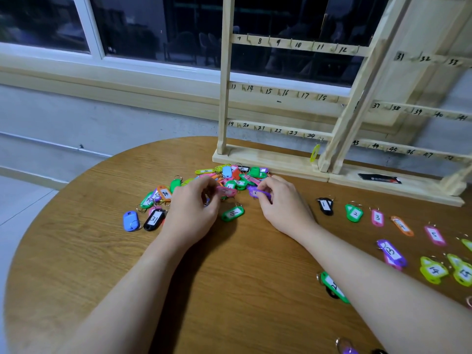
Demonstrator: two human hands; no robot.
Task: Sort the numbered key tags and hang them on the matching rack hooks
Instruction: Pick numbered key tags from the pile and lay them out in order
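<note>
Left hand (190,205) pinching a pink tag (226,191); right hand (283,203) pinching a purple tag (258,193). Behind, a jumbled pile of bright numbered tags (229,177).

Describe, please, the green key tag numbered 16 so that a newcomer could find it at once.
On the round wooden table, look at the bare patch just in front of the pile of coloured key tags, between the left hand and right hand. The green key tag numbered 16 lies there alone.
</note>
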